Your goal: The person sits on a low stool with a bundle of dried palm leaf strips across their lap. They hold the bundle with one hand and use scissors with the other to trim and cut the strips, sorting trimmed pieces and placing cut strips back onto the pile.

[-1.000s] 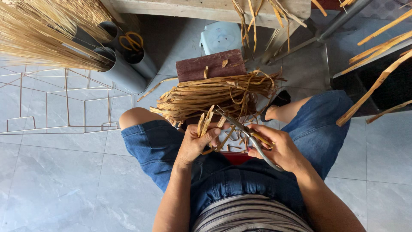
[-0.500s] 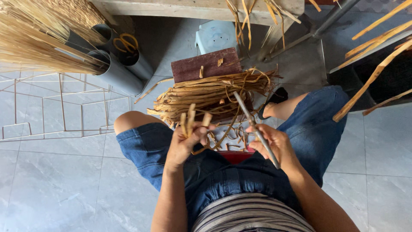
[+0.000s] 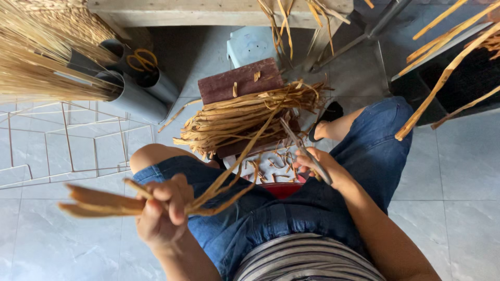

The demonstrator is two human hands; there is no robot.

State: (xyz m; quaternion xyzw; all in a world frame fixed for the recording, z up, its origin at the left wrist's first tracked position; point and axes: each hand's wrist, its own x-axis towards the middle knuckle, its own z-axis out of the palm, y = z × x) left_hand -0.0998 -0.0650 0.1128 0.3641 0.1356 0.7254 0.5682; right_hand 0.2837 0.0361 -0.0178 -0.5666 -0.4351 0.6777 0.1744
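Two hands are at work over the lap, each clenched on its own thing. The left hand (image 3: 161,211) is closed in a fist round a small bunch of tan fibre strips (image 3: 104,202), the stub ends sticking out to the left of the knuckles and the long ends trailing up and right toward the heap of strips (image 3: 245,117) lying on a dark wooden block (image 3: 240,80). The right hand (image 3: 319,167) is wrapped round the handle of a slim metal blade (image 3: 302,148), its tip pointing up toward the heap.

To do this well, I judge the bunch should be kept tight in the fist so the strips stay level at the stub ends, with the strands drawn taut rather than slack, and the blade angled away from the fingers and the thigh while it rests near the lap.

Left forearm rises from the lower edge of the view, wrist lifted and pulled out to the person's left, well apart from the heap. Right forearm comes in from the lower right, wrist low over the denim shorts (image 3: 245,218), hand near the small offcuts (image 3: 271,164) scattered between the knees. Grey tubes (image 3: 130,91) holding pale straw stand at upper left on the tiled floor (image 3: 62,244)
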